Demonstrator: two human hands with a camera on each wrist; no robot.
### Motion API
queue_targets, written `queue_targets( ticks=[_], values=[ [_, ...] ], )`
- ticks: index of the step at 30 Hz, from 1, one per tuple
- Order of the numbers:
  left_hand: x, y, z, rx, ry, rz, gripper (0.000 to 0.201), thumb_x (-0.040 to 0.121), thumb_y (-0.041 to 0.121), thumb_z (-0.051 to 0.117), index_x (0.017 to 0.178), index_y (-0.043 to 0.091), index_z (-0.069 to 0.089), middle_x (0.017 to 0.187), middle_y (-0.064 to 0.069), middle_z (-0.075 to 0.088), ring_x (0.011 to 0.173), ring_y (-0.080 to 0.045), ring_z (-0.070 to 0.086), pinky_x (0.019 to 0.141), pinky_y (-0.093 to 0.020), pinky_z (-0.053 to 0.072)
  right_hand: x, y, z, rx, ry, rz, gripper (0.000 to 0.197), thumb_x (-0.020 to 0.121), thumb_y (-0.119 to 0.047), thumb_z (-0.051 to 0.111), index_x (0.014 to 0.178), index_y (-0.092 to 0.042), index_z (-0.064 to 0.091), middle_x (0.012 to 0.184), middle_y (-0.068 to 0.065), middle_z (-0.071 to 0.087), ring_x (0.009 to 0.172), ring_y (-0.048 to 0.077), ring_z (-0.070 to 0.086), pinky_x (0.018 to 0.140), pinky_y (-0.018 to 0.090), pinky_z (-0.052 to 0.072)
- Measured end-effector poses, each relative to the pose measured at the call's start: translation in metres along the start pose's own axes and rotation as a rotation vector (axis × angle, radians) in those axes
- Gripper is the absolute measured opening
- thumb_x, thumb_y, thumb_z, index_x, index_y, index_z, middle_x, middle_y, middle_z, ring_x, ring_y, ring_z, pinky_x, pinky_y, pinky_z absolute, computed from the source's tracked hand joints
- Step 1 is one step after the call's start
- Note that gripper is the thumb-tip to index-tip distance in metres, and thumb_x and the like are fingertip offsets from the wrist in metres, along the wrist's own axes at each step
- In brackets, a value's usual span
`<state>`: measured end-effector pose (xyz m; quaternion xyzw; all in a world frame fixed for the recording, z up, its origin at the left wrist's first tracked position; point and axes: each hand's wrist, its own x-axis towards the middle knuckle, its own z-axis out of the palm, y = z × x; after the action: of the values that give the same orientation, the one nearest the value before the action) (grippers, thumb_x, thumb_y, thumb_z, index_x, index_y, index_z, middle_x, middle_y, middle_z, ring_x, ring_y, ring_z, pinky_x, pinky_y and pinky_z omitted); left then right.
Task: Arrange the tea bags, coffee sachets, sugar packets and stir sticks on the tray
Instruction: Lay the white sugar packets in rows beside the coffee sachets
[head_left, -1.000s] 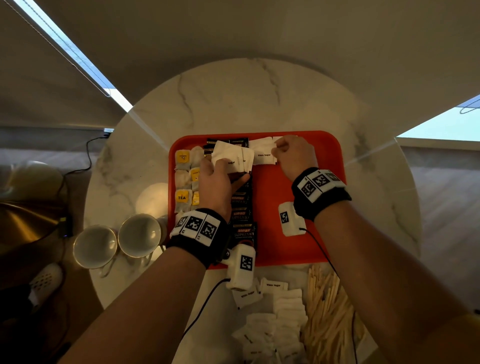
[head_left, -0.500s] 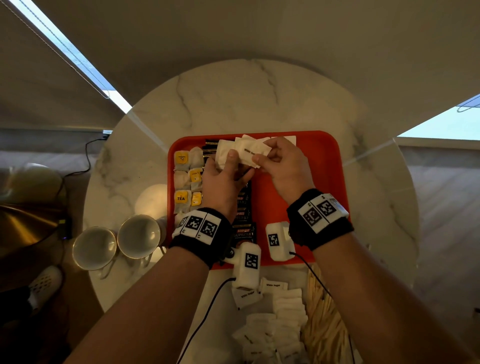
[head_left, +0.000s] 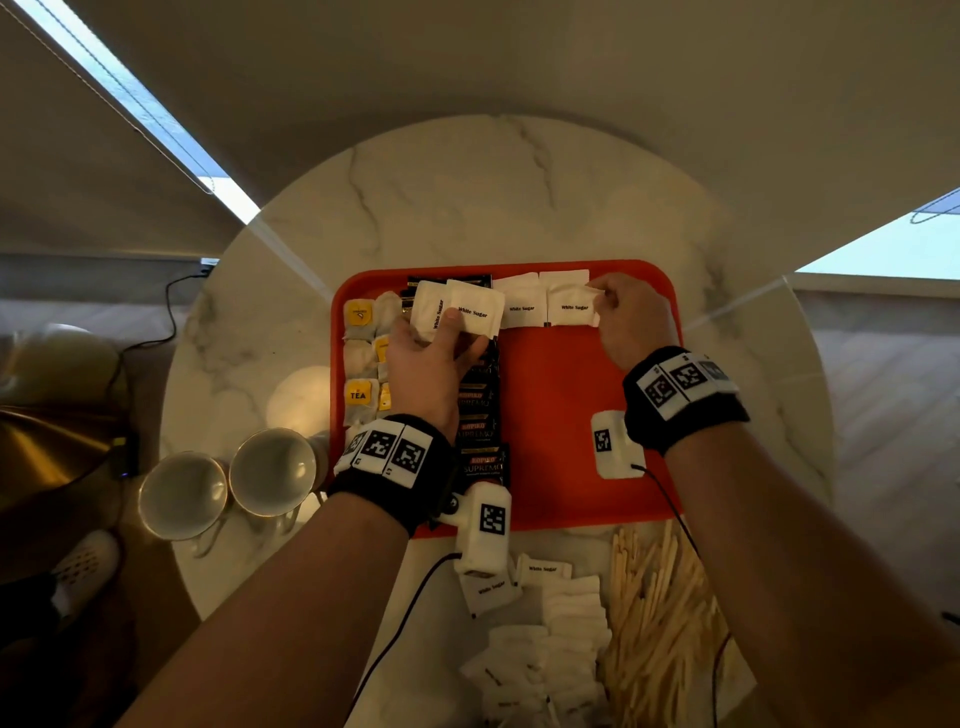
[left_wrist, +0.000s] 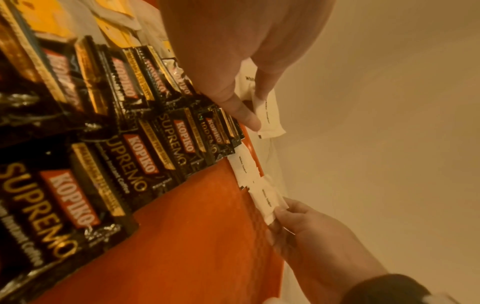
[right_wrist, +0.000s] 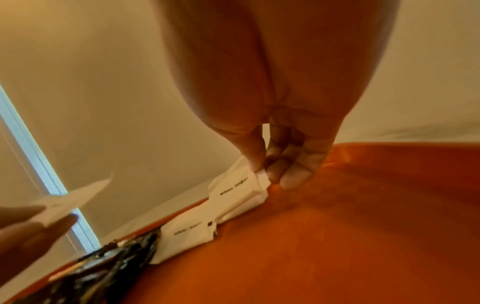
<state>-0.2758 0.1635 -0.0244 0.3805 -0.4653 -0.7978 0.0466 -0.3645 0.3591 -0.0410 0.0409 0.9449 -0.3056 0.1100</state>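
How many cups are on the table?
2. One cup sits at the table's left edge; the other cup is beside it, nearer the tray. None seems hidden.

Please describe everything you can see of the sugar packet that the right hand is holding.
The sugar packet is a small, flat, white paper sachet printed "White Sugar" in black. It lies at the far edge of the red tray, to the right of another packet. The right hand pinches its right edge between thumb and fingers.
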Motion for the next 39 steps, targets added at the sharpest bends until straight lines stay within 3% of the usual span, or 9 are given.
queue_targets(
  ticks=[8, 12, 15, 18, 21, 26, 31, 34, 39],
  values=[
    [-0.001, 0.003, 0.003, -0.023, -0.007, -0.037, 0.020, 0.096, 0.004, 0.063, 0.114, 0.010, 0.056, 0.120, -0.012, 0.068, 0.108, -0.027, 0.072, 0.077, -0.029, 0.060, 0.013, 0.002, 0.006, -0.019, 0.015, 0.090, 0.019, 0.099, -0.022, 0.060, 0.117, -0.019, 0.064, 0.112, 0.004, 0.068, 0.098, 0.019, 0.065, 0.081, 0.030, 0.053],
    [-0.003, 0.003, 0.007, -0.050, -0.035, -0.040, 0.018, 0.096, 0.002, 0.063, 0.111, 0.011, 0.057, 0.116, -0.011, 0.070, 0.107, -0.026, 0.073, 0.079, -0.029, 0.060, -0.001, -0.009, 0.001, 0.052, 0.112, 0.052, 0.027, 0.096, -0.039, 0.064, 0.112, -0.018, 0.065, 0.106, -0.002, 0.066, 0.090, 0.012, 0.062, 0.074, 0.021, 0.043],
    [-0.004, -0.001, 0.010, -0.044, -0.049, -0.037, 0.018, 0.097, 0.004, 0.063, 0.113, 0.004, 0.055, 0.118, -0.017, 0.069, 0.107, -0.029, 0.072, 0.080, -0.030, 0.061, -0.021, -0.032, 0.004, 0.264, -0.047, -0.033, 0.030, 0.095, -0.047, 0.063, 0.100, -0.018, 0.069, 0.094, -0.010, 0.069, 0.085, 0.004, 0.064, 0.072, 0.016, 0.047],
    [-0.006, -0.005, 0.012, -0.022, -0.074, -0.030, 0.022, 0.097, 0.003, 0.063, 0.117, -0.001, 0.054, 0.119, -0.023, 0.068, 0.109, -0.033, 0.071, 0.082, -0.033, 0.061, -0.031, -0.047, 0.015, 0.426, -0.183, -0.067, 0.016, 0.092, -0.031, 0.071, 0.099, -0.016, 0.070, 0.089, -0.005, 0.072, 0.083, 0.014, 0.070, 0.076, 0.029, 0.059],
    [-0.007, -0.005, 0.011, 0.005, -0.065, -0.015, 0.020, 0.100, 0.009, 0.061, 0.117, 0.000, 0.054, 0.119, -0.024, 0.068, 0.104, -0.033, 0.072, 0.080, -0.033, 0.061, -0.029, -0.047, 0.019, 0.479, -0.184, -0.042, 0.009, 0.096, -0.016, 0.066, 0.104, -0.010, 0.066, 0.094, 0.004, 0.071, 0.083, 0.021, 0.072, 0.070, 0.025, 0.060],
    [-0.003, 0.000, 0.002, 0.105, 0.015, 0.049, 0.020, 0.105, 0.017, 0.052, 0.123, 0.009, 0.055, 0.109, -0.014, 0.072, 0.090, -0.022, 0.074, 0.072, -0.029, 0.060, -0.018, -0.017, 0.018, 0.273, -0.097, 0.008, 0.015, 0.099, -0.018, 0.061, 0.112, -0.015, 0.068, 0.100, 0.001, 0.070, 0.090, 0.021, 0.069, 0.084, 0.038, 0.059],
    [-0.004, -0.001, -0.002, 0.312, 0.025, 0.127, 0.017, 0.103, 0.021, 0.056, 0.118, 0.014, 0.060, 0.108, -0.005, 0.072, 0.088, -0.016, 0.075, 0.073, -0.031, 0.062, -0.017, -0.014, 0.024, 0.093, -0.149, 0.035, 0.019, 0.100, -0.019, 0.059, 0.116, -0.016, 0.069, 0.102, -0.001, 0.068, 0.093, 0.014, 0.063, 0.079, 0.024, 0.045],
    [-0.006, -0.003, -0.004, 0.365, 0.014, 0.145, 0.008, 0.101, 0.020, 0.060, 0.109, 0.020, 0.062, 0.103, -0.003, 0.074, 0.083, -0.012, 0.074, 0.071, -0.029, 0.061, -0.013, -0.021, 0.030, 0.082, -0.127, 0.048, 0.017, 0.099, -0.019, 0.061, 0.112, -0.016, 0.071, 0.101, 0.000, 0.069, 0.093, 0.015, 0.064, 0.080, 0.024, 0.047],
    [-0.006, -0.007, -0.006, 0.392, 0.017, 0.147, 0.018, 0.099, 0.022, 0.065, 0.113, 0.010, 0.064, 0.101, -0.010, 0.074, 0.078, -0.009, 0.072, 0.067, -0.022, 0.059, -0.011, -0.024, 0.030, 0.086, -0.064, 0.056, 0.017, 0.095, -0.029, 0.067, 0.104, -0.014, 0.071, 0.102, 0.000, 0.072, 0.093, 0.015, 0.067, 0.087, 0.031, 0.055]
  ],
)
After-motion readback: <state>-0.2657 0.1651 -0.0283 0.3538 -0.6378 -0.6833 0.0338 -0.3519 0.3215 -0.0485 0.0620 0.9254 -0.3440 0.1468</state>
